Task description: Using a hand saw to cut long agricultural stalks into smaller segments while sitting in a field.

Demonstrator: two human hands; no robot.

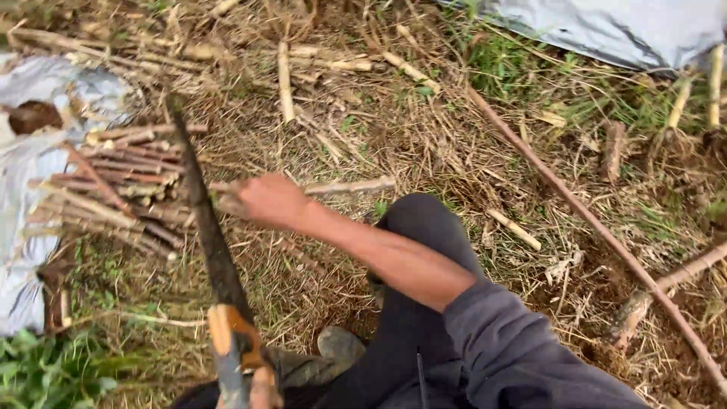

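Note:
My right hand (273, 201) reaches left across my black-trousered knee (424, 235) and is closed around a short pale cut stem (352, 185) that lies level just above the straw-covered ground. My left hand (263, 388) shows only partly at the bottom edge, gripping the orange wooden handle (227, 341) of a long dark blade (204, 220). The blade points up and away, toward a pile of similar cut stems (113, 189) stacked just left of my right hand.
A grey plastic sheet (30, 174) lies under and beside the pile at left; another grey sheet (621, 26) is at top right. A long thin stem (591, 220) runs diagonally on the right. Loose stem pieces (284, 83) and dry grass cover the ground.

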